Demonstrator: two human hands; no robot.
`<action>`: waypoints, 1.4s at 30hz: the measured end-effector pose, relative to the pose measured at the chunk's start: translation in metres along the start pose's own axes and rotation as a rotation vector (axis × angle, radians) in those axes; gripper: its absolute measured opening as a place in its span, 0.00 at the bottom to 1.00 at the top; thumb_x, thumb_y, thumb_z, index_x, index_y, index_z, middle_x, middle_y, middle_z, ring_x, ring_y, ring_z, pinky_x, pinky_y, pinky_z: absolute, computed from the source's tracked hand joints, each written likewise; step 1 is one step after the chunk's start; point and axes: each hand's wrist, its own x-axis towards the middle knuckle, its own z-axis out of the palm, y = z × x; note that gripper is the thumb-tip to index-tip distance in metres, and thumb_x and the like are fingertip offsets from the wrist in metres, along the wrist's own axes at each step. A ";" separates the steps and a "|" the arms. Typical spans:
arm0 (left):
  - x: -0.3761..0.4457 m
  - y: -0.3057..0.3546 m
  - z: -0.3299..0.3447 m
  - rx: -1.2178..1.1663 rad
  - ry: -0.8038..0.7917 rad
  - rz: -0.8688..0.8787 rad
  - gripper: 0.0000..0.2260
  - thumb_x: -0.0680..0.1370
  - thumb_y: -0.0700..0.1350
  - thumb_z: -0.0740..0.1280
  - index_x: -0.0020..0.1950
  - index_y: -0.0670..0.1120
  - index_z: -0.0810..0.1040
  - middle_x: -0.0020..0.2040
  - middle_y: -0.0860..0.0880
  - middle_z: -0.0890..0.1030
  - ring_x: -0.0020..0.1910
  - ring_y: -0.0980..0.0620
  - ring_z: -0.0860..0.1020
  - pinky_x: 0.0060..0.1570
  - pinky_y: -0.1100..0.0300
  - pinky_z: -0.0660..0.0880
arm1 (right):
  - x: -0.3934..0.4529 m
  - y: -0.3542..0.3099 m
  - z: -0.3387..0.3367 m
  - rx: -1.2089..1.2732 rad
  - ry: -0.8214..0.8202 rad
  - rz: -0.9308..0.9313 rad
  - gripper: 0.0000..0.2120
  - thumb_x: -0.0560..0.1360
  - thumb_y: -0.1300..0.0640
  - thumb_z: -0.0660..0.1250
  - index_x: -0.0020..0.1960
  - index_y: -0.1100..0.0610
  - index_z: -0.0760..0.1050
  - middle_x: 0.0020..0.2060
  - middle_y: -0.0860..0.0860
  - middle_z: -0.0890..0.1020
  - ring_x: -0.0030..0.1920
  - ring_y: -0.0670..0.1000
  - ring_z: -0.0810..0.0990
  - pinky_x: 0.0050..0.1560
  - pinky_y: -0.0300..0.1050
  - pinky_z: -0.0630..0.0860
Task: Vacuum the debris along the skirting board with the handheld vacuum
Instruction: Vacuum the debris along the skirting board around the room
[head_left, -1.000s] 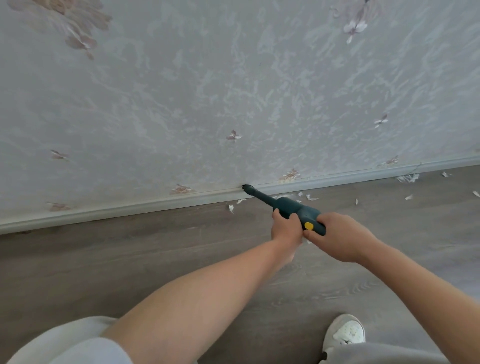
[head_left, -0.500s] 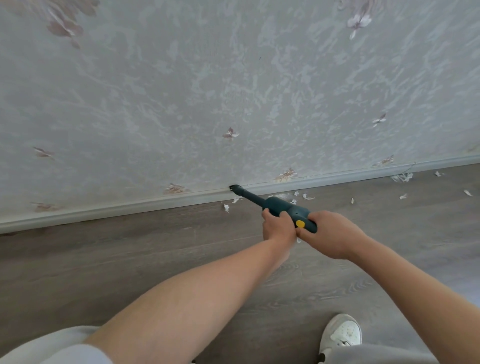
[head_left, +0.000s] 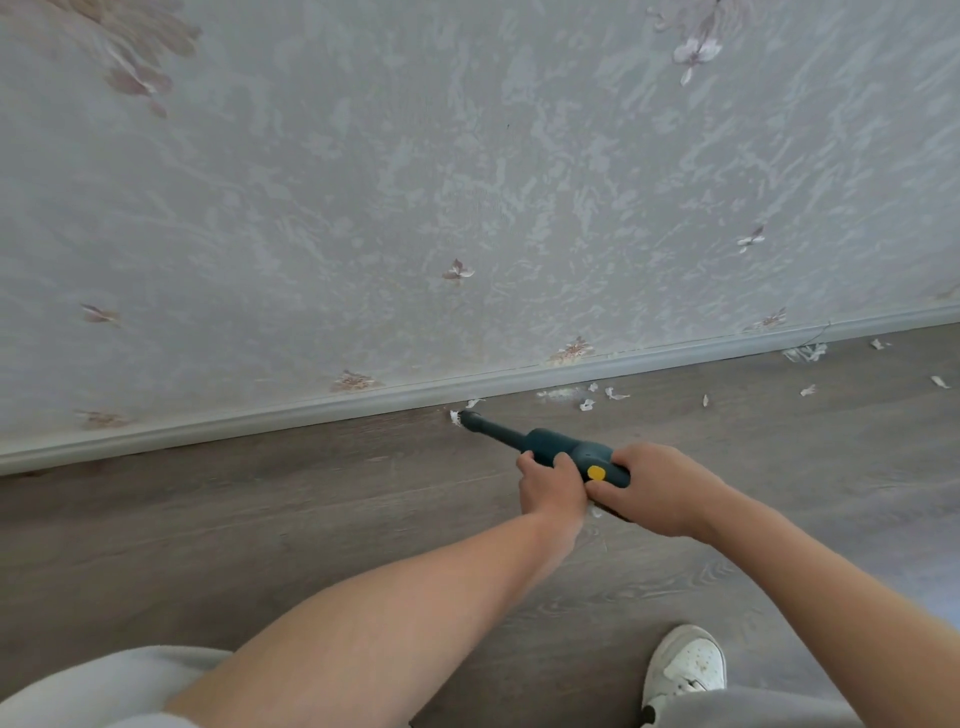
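The grey wood-grain floor (head_left: 260, 519) is met by a pale moulded skirting board (head_left: 208, 428). The dark teal handheld vacuum (head_left: 558, 451) is gripped by both hands (left hand (head_left: 551, 486) on the body, right hand (head_left: 662, 491) on the handle). Its nozzle touches one scrap of the white paper debris (head_left: 587, 402).

Bare forearms, a white sleeve (head_left: 104, 691), grey trousers (head_left: 753, 709) and a white sneaker (head_left: 685, 662).
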 end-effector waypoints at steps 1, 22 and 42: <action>0.005 -0.004 -0.003 -0.001 0.016 -0.010 0.24 0.81 0.50 0.58 0.78 0.52 0.61 0.67 0.42 0.76 0.60 0.40 0.78 0.61 0.42 0.79 | 0.005 -0.003 0.006 -0.005 -0.015 -0.007 0.18 0.77 0.40 0.64 0.39 0.53 0.73 0.32 0.48 0.78 0.31 0.49 0.75 0.33 0.42 0.71; 0.057 0.030 -0.015 -0.119 -0.096 -0.132 0.25 0.85 0.42 0.58 0.81 0.58 0.60 0.71 0.49 0.74 0.66 0.47 0.75 0.57 0.48 0.81 | 0.085 -0.017 -0.016 -0.113 -0.141 -0.028 0.17 0.80 0.40 0.57 0.40 0.51 0.68 0.35 0.48 0.77 0.35 0.50 0.78 0.36 0.46 0.76; 0.047 0.054 -0.010 -0.156 0.151 -0.150 0.20 0.82 0.43 0.56 0.72 0.51 0.76 0.65 0.46 0.79 0.63 0.43 0.77 0.66 0.44 0.76 | 0.099 -0.037 -0.039 -0.069 -0.389 -0.082 0.12 0.78 0.48 0.60 0.41 0.54 0.68 0.34 0.50 0.78 0.36 0.54 0.79 0.36 0.47 0.73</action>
